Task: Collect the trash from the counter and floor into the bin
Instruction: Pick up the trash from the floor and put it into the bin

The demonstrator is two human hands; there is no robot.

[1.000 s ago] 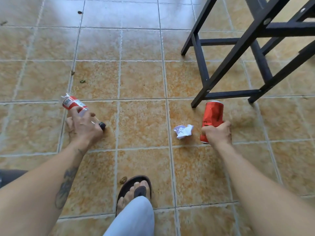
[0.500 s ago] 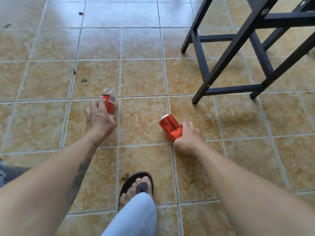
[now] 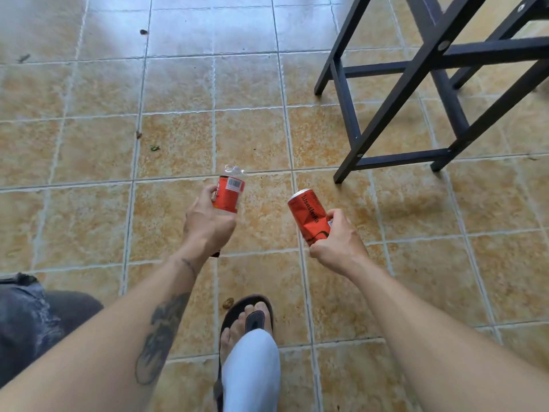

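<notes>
Both hands are full here. The left hand (image 3: 208,224) is wrapped around a clear plastic bottle (image 3: 228,194) with a red label, fingers curled tight around its lower part, bottom end of the bottle pointing away from the camera. The right hand (image 3: 335,242) is clamped on a dented red can (image 3: 309,217), tilted so its top leans up and to the left. Both are held up off the tiled floor (image 3: 89,150), close together but not touching.

Around them: a black table frame (image 3: 416,93) sits up and to the right, its nearest leg landing on the floor just past the can. Nothing sits between the hands and that leg. A few small bits of debris lie on the tiles, a greenish scrap (image 3: 154,148) to the upper left, a dark speck (image 3: 143,31) far up top, and a brown crumb (image 3: 228,303) right beside the sandal (image 3: 252,316). One foot in that dark sandal is planted below the hands, with a pale trouser knee (image 3: 251,370) covering the heel.

Hard to make out: the bottle's cap end is buried behind the left wrist, only a dark tip pokes out. The can's base is hidden in the right palm. The table top is cut off by the frame edge. A dark ripped-denim shape (image 3: 29,322) sits at the lower left, partly behind the left forearm.
</notes>
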